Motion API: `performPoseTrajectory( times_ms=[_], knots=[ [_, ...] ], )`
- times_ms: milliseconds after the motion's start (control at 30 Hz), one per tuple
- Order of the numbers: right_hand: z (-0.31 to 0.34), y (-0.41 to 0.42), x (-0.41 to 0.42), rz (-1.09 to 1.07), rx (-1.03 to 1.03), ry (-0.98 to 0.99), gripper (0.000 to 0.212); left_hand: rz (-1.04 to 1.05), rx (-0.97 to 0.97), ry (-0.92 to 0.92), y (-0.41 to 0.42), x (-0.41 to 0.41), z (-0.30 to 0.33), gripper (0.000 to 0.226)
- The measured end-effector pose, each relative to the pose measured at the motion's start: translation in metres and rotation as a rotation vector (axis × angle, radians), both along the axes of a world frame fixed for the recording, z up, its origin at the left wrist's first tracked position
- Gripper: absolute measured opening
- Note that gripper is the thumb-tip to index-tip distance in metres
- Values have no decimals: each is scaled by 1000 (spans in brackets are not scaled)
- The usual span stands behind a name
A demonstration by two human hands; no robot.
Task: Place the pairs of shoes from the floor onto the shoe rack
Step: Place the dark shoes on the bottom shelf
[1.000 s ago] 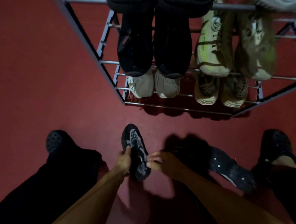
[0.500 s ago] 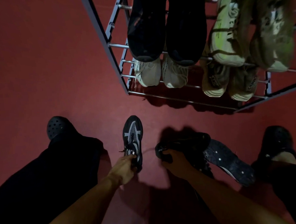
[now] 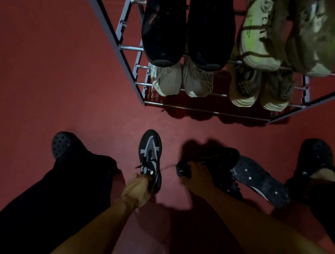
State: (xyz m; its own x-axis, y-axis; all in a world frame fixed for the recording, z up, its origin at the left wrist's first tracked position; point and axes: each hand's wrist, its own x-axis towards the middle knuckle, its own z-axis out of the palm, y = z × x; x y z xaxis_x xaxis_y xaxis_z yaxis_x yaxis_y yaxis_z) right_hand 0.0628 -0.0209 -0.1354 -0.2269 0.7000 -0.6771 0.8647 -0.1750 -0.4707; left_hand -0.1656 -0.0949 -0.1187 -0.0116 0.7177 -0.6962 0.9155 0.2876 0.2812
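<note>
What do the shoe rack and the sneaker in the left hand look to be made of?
Shoe rack: probably metal, with shiny rails and a matte dark frame. Sneaker gripped by the left hand: likely woven mesh, dotted grey panel on black.

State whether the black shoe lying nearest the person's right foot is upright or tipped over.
Tipped over. The black shoe lies on the red floor with its studded sole turned up toward the camera, not resting on it.

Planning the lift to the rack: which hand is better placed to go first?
Probably left. The left hand grips the heel of the upright sneaker, toe towards the rack. The right hand holds a tipped shoe.
</note>
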Motion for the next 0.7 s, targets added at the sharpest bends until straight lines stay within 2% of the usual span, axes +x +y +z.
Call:
performPoseTrajectory(
  times_ms=[133, 233, 433, 567, 700],
  knots=[
    [-16, -10, 8, -48, -62, -4, 54, -44, 89, 5, 2, 4, 0, 36],
    [-9, -11, 5, -84, -14, 11, 47, -65, 70, -32, 4, 6, 3, 38],
    [-3, -14, 1, 12, -10, 5, 59, -84, 12, -26, 4, 7, 6, 45],
    [1, -11, -1, 38, -81, 43, 49, -60, -2, -37, 6, 11, 9, 47],
    [9, -4, 2, -41, 72, 60, 32, 30, 15, -106, 6, 7, 12, 35]
  ],
)
